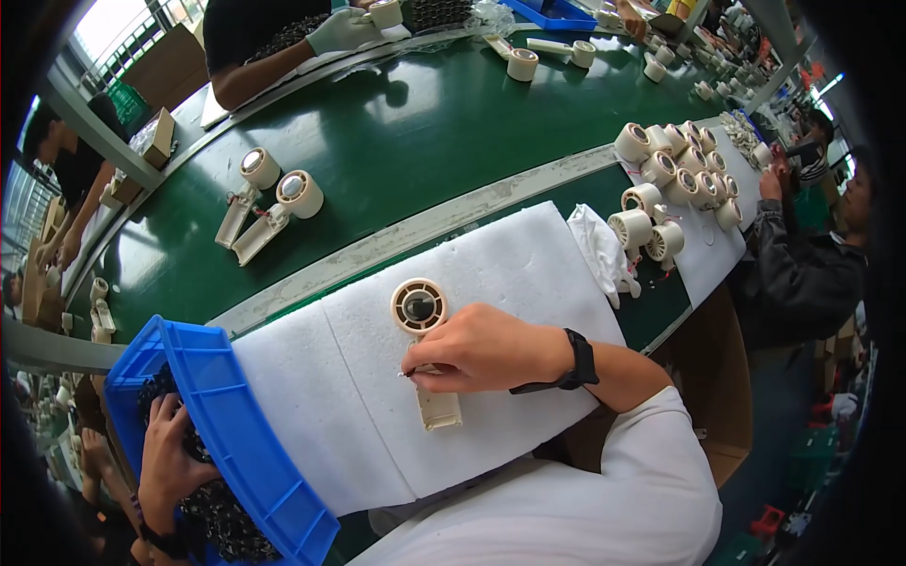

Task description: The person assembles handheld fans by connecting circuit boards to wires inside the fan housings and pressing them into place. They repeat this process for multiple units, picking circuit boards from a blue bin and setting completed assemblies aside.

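Note:
A cream handheld fan housing [440, 409] lies on a white foam sheet [510, 274], its round slotted head away from me and its open, trough-like handle toward me. Over the neck and upper handle, my right hand [462, 351] is closed in a pinch. A tiny pale and dark bit shows at its fingertips, too small to name. At the left, my left hand [173, 453] reaches into a blue plastic bin [255, 424] of small black parts [222, 519]. Its thumb and fingers are apart, with the fingertips partly hidden among the parts.
Two fan housings [300, 193] lie on the green conveyor belt [377, 141]. Many cream fan heads [684, 170] cluster at the right, near a white cloth glove [599, 250]. Across the belt, a co-worker's gloved hand [342, 31] holds a fan part. Another person [802, 255] sits at the right.

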Demonstrator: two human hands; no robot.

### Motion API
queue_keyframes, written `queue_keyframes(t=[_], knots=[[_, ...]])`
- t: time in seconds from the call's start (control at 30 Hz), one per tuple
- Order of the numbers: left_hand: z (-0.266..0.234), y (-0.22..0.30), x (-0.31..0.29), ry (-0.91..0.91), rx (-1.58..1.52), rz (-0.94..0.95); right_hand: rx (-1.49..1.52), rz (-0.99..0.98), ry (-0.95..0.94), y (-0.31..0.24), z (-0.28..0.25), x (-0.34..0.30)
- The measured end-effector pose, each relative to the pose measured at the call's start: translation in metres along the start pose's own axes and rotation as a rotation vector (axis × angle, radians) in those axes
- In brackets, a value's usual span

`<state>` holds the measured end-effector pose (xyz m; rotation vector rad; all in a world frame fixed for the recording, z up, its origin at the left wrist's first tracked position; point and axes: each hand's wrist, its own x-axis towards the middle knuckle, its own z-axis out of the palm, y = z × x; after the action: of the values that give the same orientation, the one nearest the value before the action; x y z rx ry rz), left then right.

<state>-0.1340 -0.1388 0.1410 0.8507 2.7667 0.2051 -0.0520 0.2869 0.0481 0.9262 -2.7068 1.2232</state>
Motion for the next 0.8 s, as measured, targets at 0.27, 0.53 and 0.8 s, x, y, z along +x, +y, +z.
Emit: queue_keyframes(t=[0.27,0.53,0.8], knots=[[-0.007,0.007,0.001,-0.078,0.001,-0.065,0.022,-0.007,-0.023,0.004,-0.002,-0.002],[0.004,0.006,0.002,-0.020,-0.084,-0.115,0.047,-0.014,-0.035,0.005,-0.003,-0.001],[0.008,0.006,-0.005,0.009,-0.101,-0.147,0.055,-0.012,-0.023,0.005,-0.004,-0.002]])
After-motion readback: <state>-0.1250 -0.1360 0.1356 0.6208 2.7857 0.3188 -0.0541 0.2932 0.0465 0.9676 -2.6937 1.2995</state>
